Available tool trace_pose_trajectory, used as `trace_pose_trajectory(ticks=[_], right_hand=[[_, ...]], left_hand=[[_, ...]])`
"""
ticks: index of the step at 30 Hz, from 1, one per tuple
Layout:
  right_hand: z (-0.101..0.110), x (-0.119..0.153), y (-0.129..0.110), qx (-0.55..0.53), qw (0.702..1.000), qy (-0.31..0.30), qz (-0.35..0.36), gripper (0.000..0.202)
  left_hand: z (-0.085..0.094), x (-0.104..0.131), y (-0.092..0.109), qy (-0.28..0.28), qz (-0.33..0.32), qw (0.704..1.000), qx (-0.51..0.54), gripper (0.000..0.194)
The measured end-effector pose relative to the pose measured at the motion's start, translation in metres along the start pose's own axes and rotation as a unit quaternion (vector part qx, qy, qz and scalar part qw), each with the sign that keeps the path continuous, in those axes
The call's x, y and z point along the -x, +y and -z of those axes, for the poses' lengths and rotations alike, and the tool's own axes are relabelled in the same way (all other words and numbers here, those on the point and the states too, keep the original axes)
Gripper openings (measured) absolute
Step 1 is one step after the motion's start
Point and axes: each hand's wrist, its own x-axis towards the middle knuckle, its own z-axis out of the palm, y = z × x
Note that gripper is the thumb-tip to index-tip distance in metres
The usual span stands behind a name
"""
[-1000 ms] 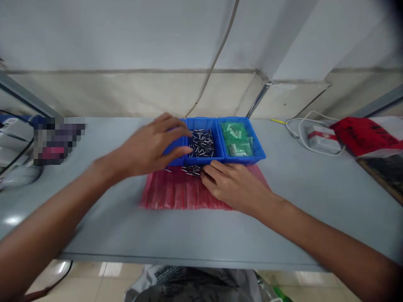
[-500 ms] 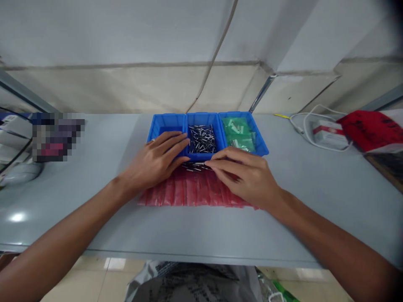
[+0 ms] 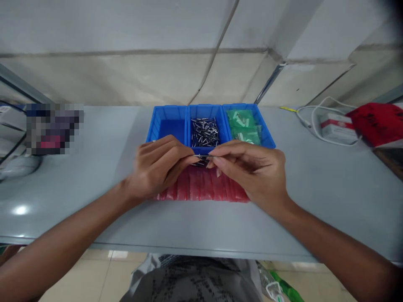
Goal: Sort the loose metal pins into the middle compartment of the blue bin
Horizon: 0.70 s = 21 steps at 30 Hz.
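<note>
A thin metal pin (image 3: pixel 202 155) spans the gap between my two hands, just in front of the bins. My left hand (image 3: pixel 163 165) pinches its left end. The other end is between the thumb and fingers of my right hand (image 3: pixel 252 167). Below and behind the fingers lie a few more pins, partly hidden, on a row of red plastic bags (image 3: pixel 201 184). The middle blue bin (image 3: pixel 205 111) holds a heap of metal pins (image 3: pixel 204 132). Green bags (image 3: pixel 244 126) with pale parts fill the right blue bin (image 3: pixel 267 130). The left blue bin (image 3: pixel 170 113) shows its bare floor.
On the grey table (image 3: pixel 201 228), a white cable (image 3: pixel 315 130), a red and white box (image 3: pixel 338 128) and a red cloth (image 3: pixel 378 123) lie at the right. A pale rounded object (image 3: pixel 22 166) and blurred items stand at the left. A wall rises behind.
My left hand has closed from a spread pose into a pinch on the pin. My right hand has turned, fingers still together. The view has shifted slightly, so the bins appear higher.
</note>
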Motion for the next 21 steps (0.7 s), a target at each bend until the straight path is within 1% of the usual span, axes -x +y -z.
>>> trace_pose_trajectory(ticks=[3,5,8,10,15,19,21], right_hand=[[-0.0011,0.0005,0.0013,-0.025,1.0,0.011,-0.013,0.012],[-0.0016,0.0013,0.0031,-0.041,0.999,0.019,-0.025,0.011],[-0.0024,0.002,0.0061,-0.047,0.998,0.026,-0.029,0.011],[-0.0029,0.0017,0.0076,-0.055,0.998,0.028,-0.029,0.012],[-0.0025,0.0,0.0078,-0.064,0.997,0.033,-0.027,0.011],[-0.001,0.0005,0.006,-0.064,0.997,0.031,-0.028,0.011],[-0.0005,0.0011,0.0053,-0.069,0.997,0.032,-0.029,0.011]], left_hand=[[-0.0004,0.0012,0.0005,0.004,0.006,1.0,-0.009,0.01],[0.0,0.001,0.0011,-0.003,0.001,1.0,-0.016,0.011],[0.0011,0.0005,0.0011,-0.004,-0.007,1.0,-0.019,0.001],[0.0015,0.0008,0.0,0.002,-0.004,1.0,-0.02,0.006],[0.0001,0.0039,-0.004,-0.018,0.009,1.0,-0.006,0.008],[-0.0023,0.0051,-0.0047,-0.016,0.006,1.0,-0.011,0.013],[-0.0026,0.0049,-0.0039,-0.012,0.007,1.0,-0.016,0.011]])
